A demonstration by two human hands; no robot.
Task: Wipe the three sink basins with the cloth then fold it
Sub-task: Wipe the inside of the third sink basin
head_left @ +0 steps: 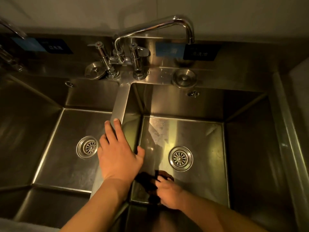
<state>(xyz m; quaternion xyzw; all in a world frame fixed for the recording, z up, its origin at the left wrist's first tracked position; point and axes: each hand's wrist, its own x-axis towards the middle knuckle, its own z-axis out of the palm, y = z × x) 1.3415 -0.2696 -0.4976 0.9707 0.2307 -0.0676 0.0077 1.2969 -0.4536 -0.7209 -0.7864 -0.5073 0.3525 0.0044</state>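
The right hand's fingers (pixel 161 179) are curled down onto a dark, crumpled cloth (pixel 148 185), gripping it against the floor of the right-hand stainless steel sink basin (pixel 247 148), at the near left corner, short of the round slotted drain (pixel 180 158). The right hand (pixel 168 193) reaches in from the near edge, wrist low inside the basin.

The left hand (pixel 119 153) holds nothing: its fingers lie straight and spread, flat on the steel divider ridge (pixel 119 101) between this basin and the middle stainless steel basin (pixel 50 139), the thumb hooked over the divider's right side as a brace.

Further out, a chrome swivel faucet (pixel 155 26) arches over the back ledge, where two loose round metal drain stoppers (pixel 184 78) rest. Only a sliver of anything further left shows, so a third basin cannot be made out.

This looks like the wiping step, in the right basin. Patchy smears show on its floor toward the back left. The next move probably calls for sweeping the cloth across the floor around the drain and up the walls, before folding.
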